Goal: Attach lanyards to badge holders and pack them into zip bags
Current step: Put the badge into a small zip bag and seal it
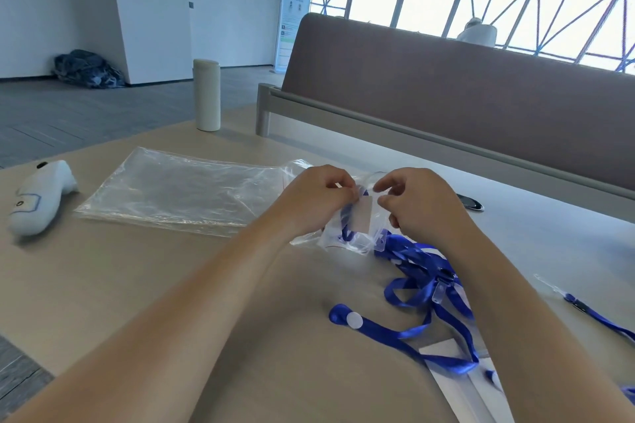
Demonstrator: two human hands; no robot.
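Observation:
A small clear zip bag [347,233] lies in the middle of the table with a badge holder [365,216] and a blue lanyard loop inside it. My left hand [318,197] pinches the bag's top edge at the left, and my right hand [417,203] pinches it at the right. Several loose blue lanyards [422,288] with clear clips lie tangled just below my right hand. Another badge holder [457,374] lies near the front edge under a lanyard.
A large clear plastic bag [178,192] lies flat to the left. A white handheld device [37,197] sits at the far left, a tall cream bottle [207,94] at the back, a dark object [470,204] to the right. A brown sofa back [446,86] stands behind.

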